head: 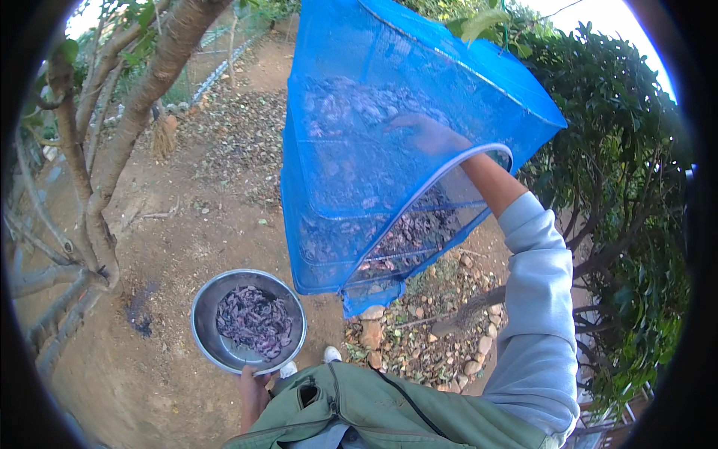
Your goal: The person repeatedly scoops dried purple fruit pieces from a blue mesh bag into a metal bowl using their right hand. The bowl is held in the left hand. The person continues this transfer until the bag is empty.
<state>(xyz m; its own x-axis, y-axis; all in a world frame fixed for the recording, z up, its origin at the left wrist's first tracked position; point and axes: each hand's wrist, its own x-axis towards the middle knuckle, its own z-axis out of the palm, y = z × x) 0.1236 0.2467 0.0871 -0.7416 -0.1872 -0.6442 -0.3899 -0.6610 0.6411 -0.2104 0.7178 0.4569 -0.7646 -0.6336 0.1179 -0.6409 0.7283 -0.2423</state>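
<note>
A blue hanging mesh drying net (348, 185) with tiers is in front of me, its curved zipped opening facing me. Dark purplish pieces, perhaps small squid or similar, lie spread on its shelves. My right hand (429, 133) reaches through the opening and shows blurred behind the mesh, over the upper shelf; whether its fingers hold a piece is unclear. My left hand (255, 384) grips the near rim of a round stainless steel basin (205, 331) at the lower left. More wet-looking purplish pieces (255, 320) lie heaped in the basin.
A branching tree trunk (134, 106) rises at the left, with a straw broom head (163, 137) beyond it. Dense leafy bushes (606, 129) stand close on the right. Stones (371, 335) and dry leaves cover the ground below the net, where a cut-looking branch (477, 307) juts in.
</note>
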